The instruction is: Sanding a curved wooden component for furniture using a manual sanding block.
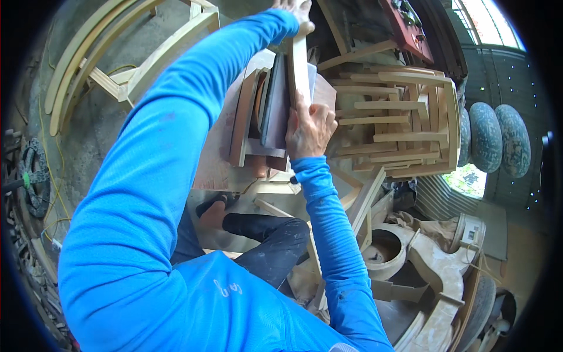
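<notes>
Pale wooden strip (299,69), its long axis pointing forward over the brown tabletop (214,161) toward the right edge, is gripped at its near end by the right hand (311,128) and covered at its far end by the left hand (300,14), whose finger closure cannot be told.

Left hand (299,13) cropped at top, far end of wooden strip (299,66) hidden

A left hand (298,13) is gripping the far end of a pale wooden bar (300,64) and a right hand (312,130) its near end, while a grey plate (274,105) is standing just left of the right hand, stacked wooden frames (410,138) are sitting to its right, and a curved frame (167,56) is resting left of both.
</notes>
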Motion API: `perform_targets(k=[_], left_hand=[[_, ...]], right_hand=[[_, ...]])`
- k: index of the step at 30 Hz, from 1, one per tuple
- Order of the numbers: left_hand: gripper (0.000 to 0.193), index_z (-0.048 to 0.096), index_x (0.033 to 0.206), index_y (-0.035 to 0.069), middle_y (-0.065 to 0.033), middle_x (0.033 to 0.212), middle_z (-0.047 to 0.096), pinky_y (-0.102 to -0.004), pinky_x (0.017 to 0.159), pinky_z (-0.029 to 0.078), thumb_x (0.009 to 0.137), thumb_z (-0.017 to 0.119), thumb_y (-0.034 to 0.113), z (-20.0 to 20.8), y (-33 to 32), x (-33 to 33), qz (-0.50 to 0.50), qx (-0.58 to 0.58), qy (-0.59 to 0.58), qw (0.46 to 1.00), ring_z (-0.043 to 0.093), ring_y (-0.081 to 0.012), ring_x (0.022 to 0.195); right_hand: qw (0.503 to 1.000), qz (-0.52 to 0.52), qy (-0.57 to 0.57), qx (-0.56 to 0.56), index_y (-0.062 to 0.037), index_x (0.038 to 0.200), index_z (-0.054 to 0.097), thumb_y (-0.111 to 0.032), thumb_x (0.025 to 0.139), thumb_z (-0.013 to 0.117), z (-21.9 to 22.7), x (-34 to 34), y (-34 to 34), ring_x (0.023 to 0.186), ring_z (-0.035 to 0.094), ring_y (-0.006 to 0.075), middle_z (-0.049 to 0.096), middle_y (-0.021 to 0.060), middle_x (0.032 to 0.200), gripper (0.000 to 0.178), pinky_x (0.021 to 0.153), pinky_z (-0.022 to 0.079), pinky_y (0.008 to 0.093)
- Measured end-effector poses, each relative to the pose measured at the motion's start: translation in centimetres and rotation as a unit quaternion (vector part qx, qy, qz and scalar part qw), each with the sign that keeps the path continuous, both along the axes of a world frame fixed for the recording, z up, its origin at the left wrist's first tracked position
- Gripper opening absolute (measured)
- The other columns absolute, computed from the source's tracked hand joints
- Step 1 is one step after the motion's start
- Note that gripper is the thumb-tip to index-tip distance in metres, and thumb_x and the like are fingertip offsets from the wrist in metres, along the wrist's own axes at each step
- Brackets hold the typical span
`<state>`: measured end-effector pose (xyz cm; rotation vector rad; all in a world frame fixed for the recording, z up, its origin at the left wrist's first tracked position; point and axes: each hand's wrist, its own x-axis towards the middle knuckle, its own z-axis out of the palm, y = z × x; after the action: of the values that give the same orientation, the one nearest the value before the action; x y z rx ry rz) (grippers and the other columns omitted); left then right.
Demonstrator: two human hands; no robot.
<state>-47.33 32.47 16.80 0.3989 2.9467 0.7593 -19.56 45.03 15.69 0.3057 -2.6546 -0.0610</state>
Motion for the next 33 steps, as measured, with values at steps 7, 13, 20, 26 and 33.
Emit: perform_targets(k=[7, 13, 20, 26, 33], left_hand=[[0.089, 0.019, 0.164, 0.007, -0.0195, 0.172, 0.008, -0.0523, 0.128, 0.002, 0.092, 0.051, 0.048, -1.4, -0.2, 15.1, 0.040, -0.064, 0.056, 0.996, -0.003, -0.0337, 0.160], [0.087, 0.025, 0.161, 0.000, -0.0204, 0.171, 0.013, -0.0556, 0.127, 0.001, 0.089, 0.048, 0.041, -1.2, 2.2, 31.4, 0.007, -0.096, 0.079, 0.992, 0.003, -0.0371, 0.160], [0.091, 0.021, 0.162, -0.002, -0.0185, 0.171, 0.013, -0.0585, 0.126, 0.001, 0.088, 0.049, 0.044, -1.6, 1.3, 38.0, -0.030, -0.100, 0.078, 0.991, 0.002, -0.0332, 0.160], [0.090, 0.022, 0.161, -0.001, -0.0183, 0.171, 0.015, -0.0592, 0.126, 0.003, 0.089, 0.052, 0.043, -1.9, 2.7, 38.3, -0.066, -0.136, 0.073, 0.986, 0.004, -0.0321, 0.160], [0.084, 0.024, 0.161, 0.002, -0.0157, 0.171, 0.019, -0.0594, 0.127, 0.008, 0.093, 0.051, 0.043, -2.2, 1.4, 21.8, -0.051, -0.125, 0.136, 0.981, 0.010, -0.0303, 0.160]], right_hand=[[0.994, 0.019, -0.056, -0.089, -0.0231, 0.147, 0.056, -0.015, 0.086, 0.073, -0.1, 15.2, 1.6, 0.105, 0.053, 0.0343, 0.055, 0.0128, 0.110, 0.064, 0.091, 0.043, 0.0462], [0.958, -0.093, -0.187, -0.194, -0.0167, 0.158, 0.038, -0.008, 0.079, 0.076, -0.3, 31.1, 3.8, 0.088, 0.066, 0.0392, 0.063, 0.0174, 0.102, 0.088, 0.074, 0.056, 0.0457], [0.951, -0.066, -0.211, -0.216, -0.0139, 0.152, 0.047, 0.002, 0.064, 0.075, 0.9, 49.5, 7.4, 0.080, 0.066, 0.0361, 0.062, 0.0150, 0.092, 0.094, 0.069, 0.055, 0.0451], [0.943, -0.094, -0.235, -0.217, -0.0156, 0.147, 0.054, 0.005, 0.058, 0.074, 1.7, 57.3, 9.2, 0.076, 0.065, 0.0350, 0.061, 0.0136, 0.087, 0.094, 0.066, 0.054, 0.0444], [0.944, -0.132, -0.219, -0.207, -0.0231, 0.153, 0.049, 0.005, 0.061, 0.072, 1.5, 41.8, 6.0, 0.081, 0.065, 0.0343, 0.060, 0.0110, 0.090, 0.099, 0.069, 0.054, 0.0447]])
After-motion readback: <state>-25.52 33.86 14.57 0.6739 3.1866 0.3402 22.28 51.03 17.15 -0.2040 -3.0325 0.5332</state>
